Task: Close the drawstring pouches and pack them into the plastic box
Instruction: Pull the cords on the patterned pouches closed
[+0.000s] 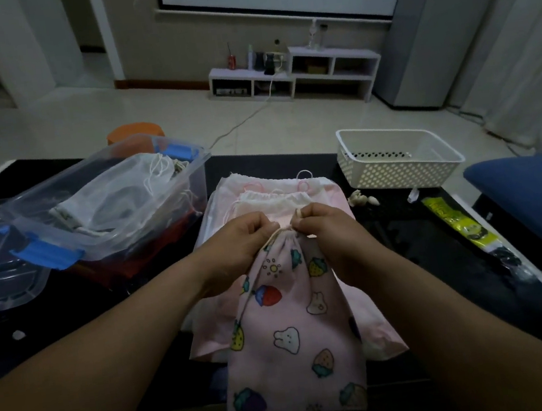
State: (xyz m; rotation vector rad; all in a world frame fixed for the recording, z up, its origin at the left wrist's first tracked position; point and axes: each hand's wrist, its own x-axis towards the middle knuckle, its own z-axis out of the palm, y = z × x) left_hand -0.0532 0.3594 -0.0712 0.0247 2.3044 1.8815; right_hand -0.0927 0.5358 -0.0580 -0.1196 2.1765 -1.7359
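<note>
While taut, drawstring [276,234] in both grips [248,230] [315,225]

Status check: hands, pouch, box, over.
Left hand, right hand pinching drawstring. Printed pouch mouth cinched. Plastic box open at left, white pouch inside. Nothing in the way.

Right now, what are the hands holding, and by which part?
The pink printed pouch, at its gathered top. The left hand and the right hand each pinch it at the drawstring, one on either side of the neck.
</note>
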